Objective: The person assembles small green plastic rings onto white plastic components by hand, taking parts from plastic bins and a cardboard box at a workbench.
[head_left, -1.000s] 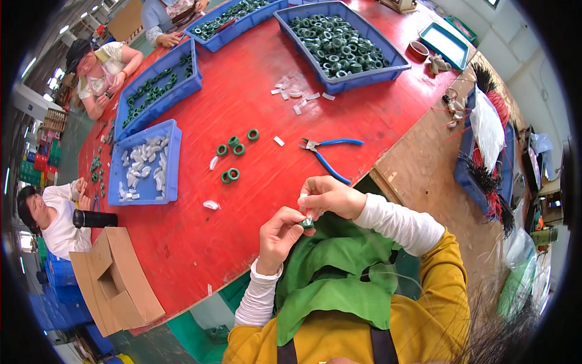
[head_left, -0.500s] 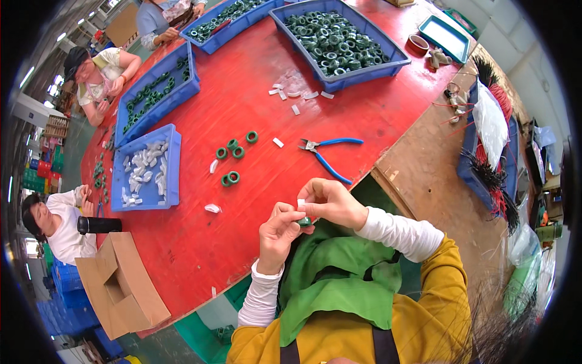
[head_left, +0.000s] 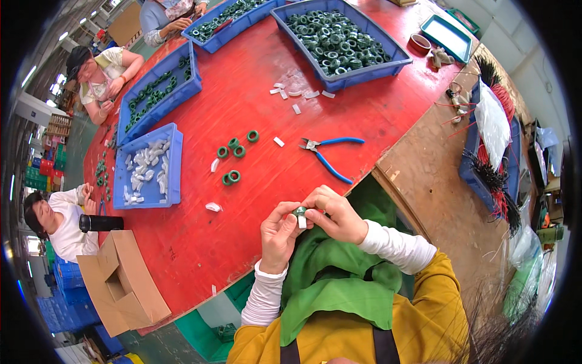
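My left hand (head_left: pixel 276 241) and my right hand (head_left: pixel 337 217) meet over my green apron near the table's front edge. Between their fingertips is a small green ring (head_left: pixel 299 210), pinched from both sides. A white strip (head_left: pixel 302 222) hangs from the ring toward me, by the thumbs; how it is fixed there is partly hidden by the fingers. Beyond my hands, several loose green rings (head_left: pixel 239 151) lie on the red table (head_left: pixel 200 242). Blue-handled cutting pliers (head_left: pixel 332 155) rest with jaws apart, near a single white strip (head_left: pixel 278 142).
Blue trays of green rings (head_left: pixel 336 45) line the far side; another blue tray (head_left: pixel 148 167) holds white pieces. An open cardboard box (head_left: pixel 124 285) and black bottle (head_left: pixel 100 223) stand left. Three people sit across the left side. A wire-filled blue bin (head_left: pixel 512 164) is right.
The white strip was above the ring in my right fingers; now it hangs below the ring. My right hand has tilted down and both hands grip the ring together.
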`<move>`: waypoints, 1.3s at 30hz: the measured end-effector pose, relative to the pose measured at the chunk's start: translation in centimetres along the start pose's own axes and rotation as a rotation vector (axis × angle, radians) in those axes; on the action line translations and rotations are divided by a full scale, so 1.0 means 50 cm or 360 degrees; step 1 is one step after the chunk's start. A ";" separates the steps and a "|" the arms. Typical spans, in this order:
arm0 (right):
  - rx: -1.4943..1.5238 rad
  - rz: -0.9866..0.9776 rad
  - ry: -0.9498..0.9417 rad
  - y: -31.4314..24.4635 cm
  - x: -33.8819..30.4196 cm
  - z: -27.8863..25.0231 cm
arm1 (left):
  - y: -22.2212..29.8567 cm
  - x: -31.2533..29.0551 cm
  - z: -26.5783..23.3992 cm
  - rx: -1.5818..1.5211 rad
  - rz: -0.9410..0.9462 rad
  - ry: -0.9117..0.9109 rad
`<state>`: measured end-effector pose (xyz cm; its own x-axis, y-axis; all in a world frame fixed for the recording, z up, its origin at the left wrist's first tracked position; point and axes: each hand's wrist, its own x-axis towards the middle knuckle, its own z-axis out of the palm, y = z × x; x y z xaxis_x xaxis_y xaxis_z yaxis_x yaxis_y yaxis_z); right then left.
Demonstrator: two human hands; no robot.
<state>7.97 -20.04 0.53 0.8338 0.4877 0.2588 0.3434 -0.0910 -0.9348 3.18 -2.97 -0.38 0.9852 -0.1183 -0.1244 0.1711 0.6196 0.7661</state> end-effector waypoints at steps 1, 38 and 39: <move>-0.0175 -0.0105 0.0067 -0.006 0.004 -0.001 | -0.005 -0.001 -0.011 -0.0004 0.0008 -0.0015; -0.0438 -0.0608 0.0323 -0.047 -0.007 0.014 | -0.038 0.010 0.009 -0.0403 0.0144 0.0266; -0.0331 -0.0449 0.0349 -0.056 -0.002 0.001 | -0.035 0.010 0.012 -0.0419 0.0117 0.0259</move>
<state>6.88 -19.79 3.12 0.7592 0.3243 0.5643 0.6328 -0.1648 -0.7566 3.38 -4.60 -1.40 0.9806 0.0468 -0.1903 0.0761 0.8038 0.5900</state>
